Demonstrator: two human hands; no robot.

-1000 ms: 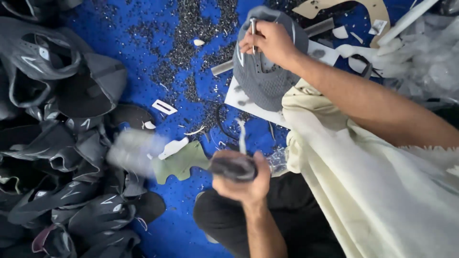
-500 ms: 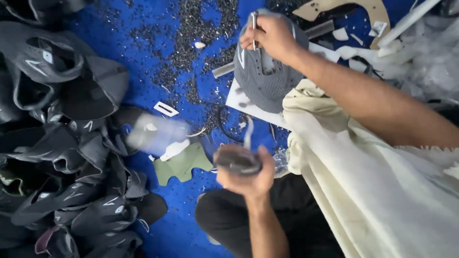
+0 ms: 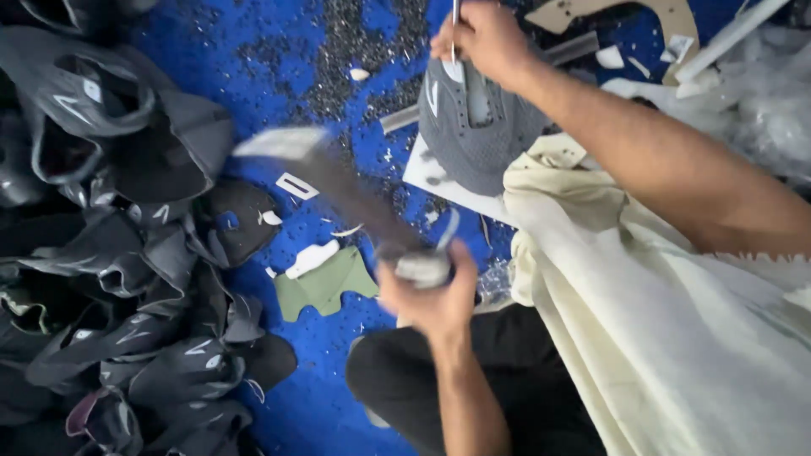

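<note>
A: The grey shoe upper (image 3: 477, 139) is lying on the white board (image 3: 439, 181); right hand (image 3: 481, 38) fingers are pinching a thin metal tool (image 3: 454, 29) over it.

B: Left hand (image 3: 431, 291), fingers wrapped around a blurred hammer (image 3: 338, 190), is swinging. A miss could be striking those fingers.

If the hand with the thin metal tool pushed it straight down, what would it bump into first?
Probably the grey shoe top. The right hand holds the thin metal tool pointing down, right above it, though how close is hard to judge.
</note>
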